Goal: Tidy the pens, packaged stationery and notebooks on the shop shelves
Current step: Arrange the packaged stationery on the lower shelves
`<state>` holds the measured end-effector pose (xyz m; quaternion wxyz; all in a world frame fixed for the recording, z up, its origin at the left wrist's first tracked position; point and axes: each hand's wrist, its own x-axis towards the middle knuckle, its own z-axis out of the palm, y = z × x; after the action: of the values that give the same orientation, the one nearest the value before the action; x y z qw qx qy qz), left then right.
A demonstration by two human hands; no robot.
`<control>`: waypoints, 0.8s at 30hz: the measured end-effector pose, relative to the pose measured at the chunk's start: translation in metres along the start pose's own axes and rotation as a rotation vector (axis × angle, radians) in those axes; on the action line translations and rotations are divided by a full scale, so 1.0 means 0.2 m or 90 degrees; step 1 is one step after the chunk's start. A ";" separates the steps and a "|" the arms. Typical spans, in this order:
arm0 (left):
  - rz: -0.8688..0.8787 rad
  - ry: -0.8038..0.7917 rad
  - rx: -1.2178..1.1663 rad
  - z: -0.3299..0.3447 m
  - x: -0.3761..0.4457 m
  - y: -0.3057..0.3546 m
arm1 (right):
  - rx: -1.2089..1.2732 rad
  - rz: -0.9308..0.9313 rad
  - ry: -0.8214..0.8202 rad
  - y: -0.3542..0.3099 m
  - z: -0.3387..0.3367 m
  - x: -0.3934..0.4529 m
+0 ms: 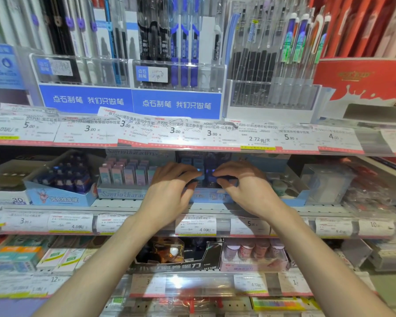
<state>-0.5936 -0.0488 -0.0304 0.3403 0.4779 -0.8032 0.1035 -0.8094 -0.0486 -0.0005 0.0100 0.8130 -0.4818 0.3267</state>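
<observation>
Both my hands reach into the middle shelf, into a light blue display box (207,196) of small dark blue packaged items (205,167). My left hand (169,188) curls over the box's left side, its fingertips on the packs. My right hand (245,184) mirrors it on the right side, thumb and fingers pinched around the dark packs. Which pack each hand grips is hidden by the fingers. To the left stands a pastel eraser box (124,179). Pens (183,49) stand upright in clear holders on the top shelf.
A blue box of dark erasers (62,186) sits far left on the middle shelf, a clear plastic tray (288,186) to the right. Price-tag strips (169,133) front each shelf edge. The lower shelf carries a black sharpener box (176,257) and a pink box (254,255). Red boxes (361,81) stand top right.
</observation>
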 end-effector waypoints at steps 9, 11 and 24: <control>-0.002 0.008 -0.016 -0.02 -0.02 0.02 | -0.002 0.060 -0.011 -0.05 -0.01 -0.05; -0.020 0.012 -0.038 -0.03 -0.03 0.03 | -0.015 0.091 0.003 -0.06 -0.03 -0.07; -0.157 0.154 -0.179 -0.03 -0.45 0.24 | 0.079 0.106 0.171 -0.14 0.11 -0.57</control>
<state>-0.6028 0.0412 -0.0756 0.5074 0.5045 -0.6986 0.0044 -0.8135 0.0477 -0.0718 -0.0027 0.7182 -0.5209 0.4613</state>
